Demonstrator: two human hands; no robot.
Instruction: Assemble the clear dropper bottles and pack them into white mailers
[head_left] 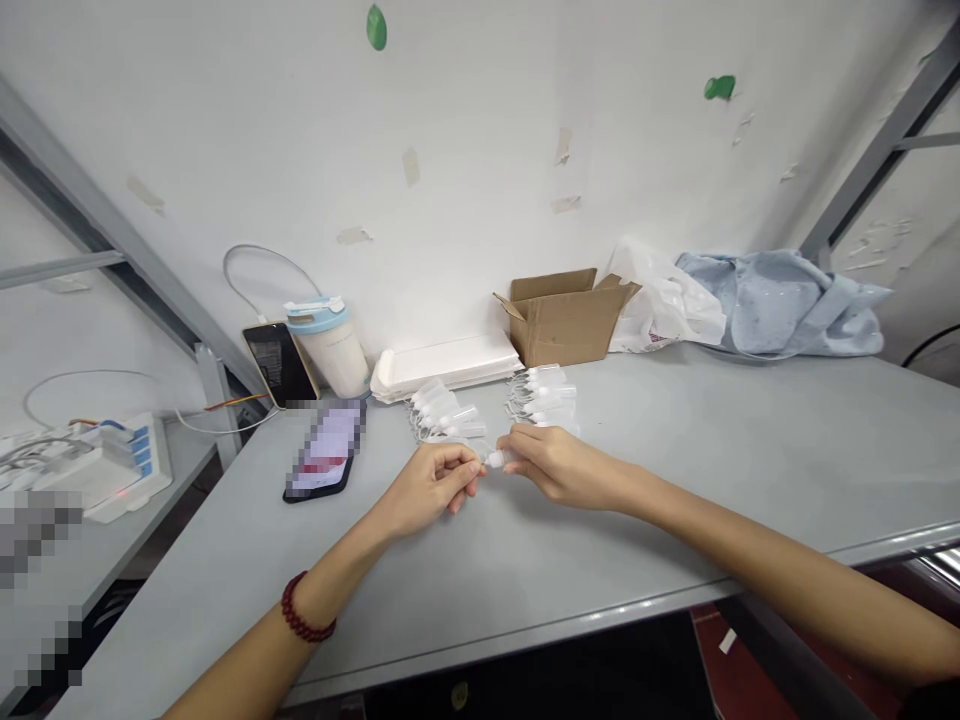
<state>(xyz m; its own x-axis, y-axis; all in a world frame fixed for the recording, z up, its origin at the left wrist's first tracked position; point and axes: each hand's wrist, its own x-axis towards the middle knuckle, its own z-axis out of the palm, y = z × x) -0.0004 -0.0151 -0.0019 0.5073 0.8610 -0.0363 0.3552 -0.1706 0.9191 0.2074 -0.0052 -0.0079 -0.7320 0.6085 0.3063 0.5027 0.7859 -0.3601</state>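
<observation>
Near the middle of the desk, my right hand (559,466) is closed round a small translucent bottle with a white neck (495,459), tipped on its side toward the left. My left hand (435,487) pinches at the narrow end of that bottle; whatever lies between its fingertips is too small to make out. Just beyond the hands lie two groups of similar small bottles, a left group (444,410) and a right group (551,395). Thin grey cords trail from their white ends. My fingers partly cover the nearest ones.
Behind the bottles are a stack of flat white boxes (450,362) and an open cardboard box (570,325). A white plastic bag (660,300) and blue cloth (780,300) sit at right. Leftward are a phone (326,455), an upright phone (279,365) and a cup (334,350).
</observation>
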